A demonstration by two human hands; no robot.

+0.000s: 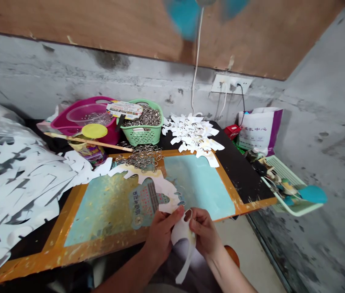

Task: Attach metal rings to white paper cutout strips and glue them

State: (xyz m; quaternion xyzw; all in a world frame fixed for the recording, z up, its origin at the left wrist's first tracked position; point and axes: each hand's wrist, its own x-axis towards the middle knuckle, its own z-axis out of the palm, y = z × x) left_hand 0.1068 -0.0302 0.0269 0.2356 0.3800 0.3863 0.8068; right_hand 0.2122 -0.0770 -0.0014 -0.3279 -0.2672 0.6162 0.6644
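Here we go, both hands are right at the near edge of the painted board, pinching a curved white paper cutout between them! The left hand has its fingers closed on the cutout's upper part, the right hand is curled firmly on the other side, and a long paper strip hangs down below the grip. Just past the hands, a second white cutout lies across the board, and a big heap of white paper scraps spills in from the board's left side. Up at the board's far edge sits a tangle of metal split rings. Beyond the board, there's a green plastic basket packed with rings, right beside a pink plastic tub, and more white cutouts are piled just to the basket's right.
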